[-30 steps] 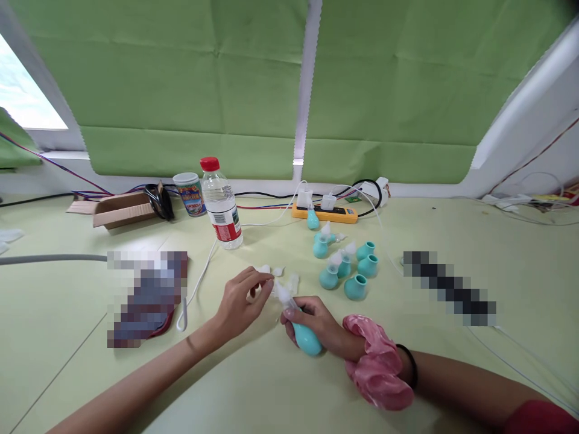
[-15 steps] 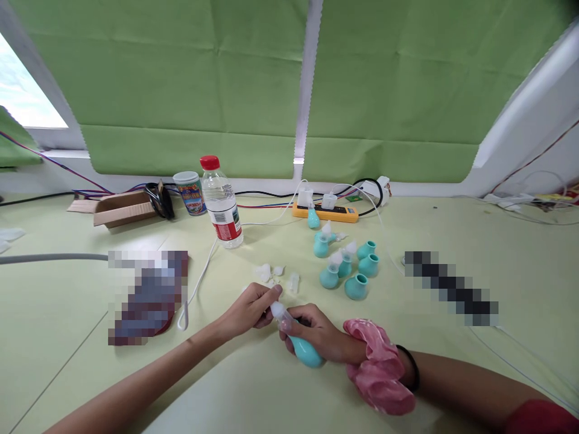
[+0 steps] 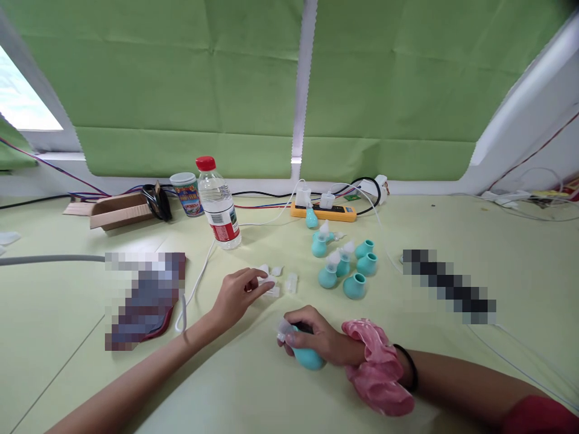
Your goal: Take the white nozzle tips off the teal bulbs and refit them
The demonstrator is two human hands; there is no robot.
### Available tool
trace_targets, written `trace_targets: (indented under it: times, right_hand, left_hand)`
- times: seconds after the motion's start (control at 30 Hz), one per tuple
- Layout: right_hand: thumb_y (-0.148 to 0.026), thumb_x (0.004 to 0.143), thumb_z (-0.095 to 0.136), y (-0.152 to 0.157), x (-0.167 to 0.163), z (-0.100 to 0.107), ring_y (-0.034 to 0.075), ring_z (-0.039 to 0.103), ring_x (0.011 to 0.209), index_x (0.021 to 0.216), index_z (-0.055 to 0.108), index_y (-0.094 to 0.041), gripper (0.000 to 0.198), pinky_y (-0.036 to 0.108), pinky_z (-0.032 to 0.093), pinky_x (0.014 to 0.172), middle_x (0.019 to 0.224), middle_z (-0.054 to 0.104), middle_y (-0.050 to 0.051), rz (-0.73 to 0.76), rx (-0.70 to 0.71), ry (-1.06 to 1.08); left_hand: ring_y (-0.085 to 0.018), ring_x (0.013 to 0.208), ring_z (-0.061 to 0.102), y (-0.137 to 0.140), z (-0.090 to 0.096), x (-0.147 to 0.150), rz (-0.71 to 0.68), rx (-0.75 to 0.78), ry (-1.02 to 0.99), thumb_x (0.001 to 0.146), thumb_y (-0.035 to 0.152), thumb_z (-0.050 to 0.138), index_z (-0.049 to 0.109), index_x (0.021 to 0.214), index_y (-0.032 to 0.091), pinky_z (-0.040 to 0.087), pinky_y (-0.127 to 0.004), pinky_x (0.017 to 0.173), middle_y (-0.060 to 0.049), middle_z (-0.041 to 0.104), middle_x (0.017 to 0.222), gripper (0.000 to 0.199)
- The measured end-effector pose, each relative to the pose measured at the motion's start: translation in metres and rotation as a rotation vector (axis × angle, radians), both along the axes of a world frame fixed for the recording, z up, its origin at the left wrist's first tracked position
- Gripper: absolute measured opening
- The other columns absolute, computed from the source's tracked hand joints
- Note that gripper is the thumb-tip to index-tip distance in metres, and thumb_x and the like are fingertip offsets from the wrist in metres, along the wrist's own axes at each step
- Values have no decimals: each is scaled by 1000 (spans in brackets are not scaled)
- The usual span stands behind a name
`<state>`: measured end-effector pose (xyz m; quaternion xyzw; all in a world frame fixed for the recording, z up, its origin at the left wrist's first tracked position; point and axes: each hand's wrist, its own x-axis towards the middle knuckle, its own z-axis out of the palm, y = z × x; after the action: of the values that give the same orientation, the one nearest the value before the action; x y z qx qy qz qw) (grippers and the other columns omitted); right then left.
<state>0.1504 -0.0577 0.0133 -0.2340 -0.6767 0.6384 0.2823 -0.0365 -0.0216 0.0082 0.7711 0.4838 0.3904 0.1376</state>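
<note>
My right hand (image 3: 316, 331) is wrapped around a teal rubber squeeze bulb (image 3: 308, 359) of a nasal aspirator, lying tilted with its neck to the left. A clear plastic connector (image 3: 284, 328) sits at the bulb's neck. Over a small group of translucent pieces (image 3: 271, 290), my left hand (image 3: 239, 295) hovers with thumb and index finger apart. It may touch a piece; the fingers partly cover them. A clear tube-like part (image 3: 292, 283) lies just right of these pieces. Further right stand open teal bulbs (image 3: 354, 286) and bulbs fitted with translucent tips (image 3: 328, 275).
A water bottle (image 3: 220, 208) with a red cap stands behind my left hand, near a patterned cup (image 3: 188, 196) and an open cardboard box (image 3: 122, 211). An orange power strip (image 3: 332, 212) with chargers lies at the back. Blurred-out items lie left and right, with cables around.
My left hand has moved left and away from the aspirator to the small pieces. The white tip no longer shows on the connector. My right hand stays around the bulb.
</note>
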Motion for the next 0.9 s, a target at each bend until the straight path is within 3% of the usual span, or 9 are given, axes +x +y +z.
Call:
trace_targets:
  times: [0.1, 0.23, 0.4, 0.5, 0.57, 0.67, 0.77, 0.9]
  right_hand:
    - [-45, 75, 51, 0, 0, -4, 9, 46, 55, 66, 54, -11, 36, 20, 36, 50, 59, 50, 2, -4, -67, 16]
    - [-48, 79, 44, 1, -2, -9, 9, 47, 49, 72, 53, -11, 40, 19, 36, 46, 57, 51, 2, -72, -231, 78]
    - [-53, 80, 38, 6, -7, -13, 12, 51, 42, 79, 48, -13, 42, 23, 42, 41, 52, 52, 0, -172, -387, 170]
    - [-55, 80, 35, 6, -7, -14, 12, 50, 40, 82, 47, -13, 43, 22, 41, 39, 48, 52, 0, -146, -360, 141]
    - [-55, 81, 33, 5, -6, -13, 10, 47, 38, 77, 47, -13, 44, 20, 37, 37, 48, 51, 0, -118, -333, 111]
    - [-56, 80, 34, 3, -4, -10, 8, 45, 42, 69, 48, -13, 46, 19, 34, 40, 50, 50, 0, -92, -268, 99]
    - [-52, 71, 53, 3, -2, -7, 9, 44, 51, 66, 50, -12, 40, 20, 34, 46, 56, 49, 0, -83, -135, 45]
    - [-40, 65, 63, 4, -1, -6, 7, 38, 50, 63, 49, -13, 30, 19, 30, 45, 55, 43, -3, -94, -55, -56]
  left_hand:
    - [-8, 52, 46, 2, -7, -2, -92, 156, 32, 77, 26, 54, 59, 81, 15, 38, -18, 49, 0, 52, 61, 13]
    - [-12, 64, 49, -6, -1, 2, -148, 265, 1, 80, 17, 49, 54, 96, 15, 41, -22, 54, -4, 55, 73, 17]
    - [-12, 60, 46, -32, 7, 16, -233, 201, -118, 76, 18, 52, 50, 77, 16, 40, -24, 52, -2, 53, 66, 3]
    - [-12, 62, 46, -41, 6, 24, -178, 82, -125, 72, 27, 58, 46, 93, 18, 42, -24, 54, -3, 54, 76, 26]
    - [-12, 64, 47, -41, 5, 25, -155, -23, -70, 75, 30, 55, 44, 99, 19, 42, -23, 54, -3, 53, 79, 28]
    - [-12, 63, 45, -37, 4, 23, -183, -44, 42, 77, 29, 48, 47, 82, 18, 39, -22, 53, 0, 49, 69, 12]
    - [-10, 55, 38, -34, 6, 19, -157, 0, 78, 72, 29, 48, 42, 71, 18, 34, -22, 50, 3, 43, 60, 13]
    - [-8, 48, 30, -36, 14, 19, -223, -187, 105, 74, 29, 45, 35, 59, 18, 27, -21, 46, 5, 35, 52, 21]
